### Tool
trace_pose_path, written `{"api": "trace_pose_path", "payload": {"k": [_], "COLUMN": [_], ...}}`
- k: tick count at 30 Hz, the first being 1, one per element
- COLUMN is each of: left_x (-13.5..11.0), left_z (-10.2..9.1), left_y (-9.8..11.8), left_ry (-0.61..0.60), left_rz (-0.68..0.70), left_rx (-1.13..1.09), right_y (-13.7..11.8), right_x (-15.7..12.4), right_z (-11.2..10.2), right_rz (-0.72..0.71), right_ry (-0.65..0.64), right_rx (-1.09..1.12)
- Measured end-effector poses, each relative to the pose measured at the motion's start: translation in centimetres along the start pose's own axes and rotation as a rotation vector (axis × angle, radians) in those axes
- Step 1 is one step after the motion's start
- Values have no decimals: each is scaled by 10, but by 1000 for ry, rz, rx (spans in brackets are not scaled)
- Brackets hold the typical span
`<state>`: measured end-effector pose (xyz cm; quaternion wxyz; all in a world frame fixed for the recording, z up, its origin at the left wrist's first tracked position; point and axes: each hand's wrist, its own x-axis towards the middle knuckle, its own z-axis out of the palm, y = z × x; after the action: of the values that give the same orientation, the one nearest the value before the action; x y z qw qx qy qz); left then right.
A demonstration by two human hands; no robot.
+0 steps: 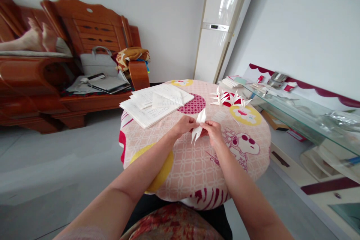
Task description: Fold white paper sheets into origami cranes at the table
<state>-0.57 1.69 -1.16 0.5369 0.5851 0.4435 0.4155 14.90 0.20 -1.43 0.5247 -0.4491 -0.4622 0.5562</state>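
Note:
A folded white paper piece (200, 122), pointed at the top and split into two narrow points below, is held upright over the round table. My left hand (185, 125) pinches its left side, and my right hand (213, 130) pinches its right edge; both hands are closed on it. Beyond my right hand, several folded paper cranes (219, 98) stand together near the table's far right. To the left of my hands lies a stack of written paper sheets (157, 105). The fingertips behind the paper are partly hidden.
A patterned cloth (182, 172) covers the round table (253, 157). Right of it stands a glass-topped cabinet (309, 112) with clutter. A wooden sofa (92, 26) at the left bears a bag (98, 62) and another person's bare feet (39, 37). A tall air conditioner (216, 33) stands behind.

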Motion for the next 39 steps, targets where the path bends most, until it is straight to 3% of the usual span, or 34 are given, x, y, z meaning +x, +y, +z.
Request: {"api": "trace_pose_path", "payload": {"k": [3, 15, 23, 29, 39], "left_x": [0, -5, -5, -6, -6], "left_z": [-2, 4, 6, 10, 11], "left_y": [-1, 5, 6, 9, 8], "left_ry": [-16, -129, -133, -144, -126], "left_rz": [17, -76, -43, 36, -7], "left_rx": [95, -49, -44, 78, 21], "right_y": [2, 4, 4, 10, 10], "right_x": [1, 5, 4, 10, 9], "right_z": [-1, -5, -6, -10, -9], "right_rz": [34, -170, -204, -236, -240], "right_ry": [-5, 221, 246, 336, 333], "right_rx": [-4, -57, -118, -200, -151]}}
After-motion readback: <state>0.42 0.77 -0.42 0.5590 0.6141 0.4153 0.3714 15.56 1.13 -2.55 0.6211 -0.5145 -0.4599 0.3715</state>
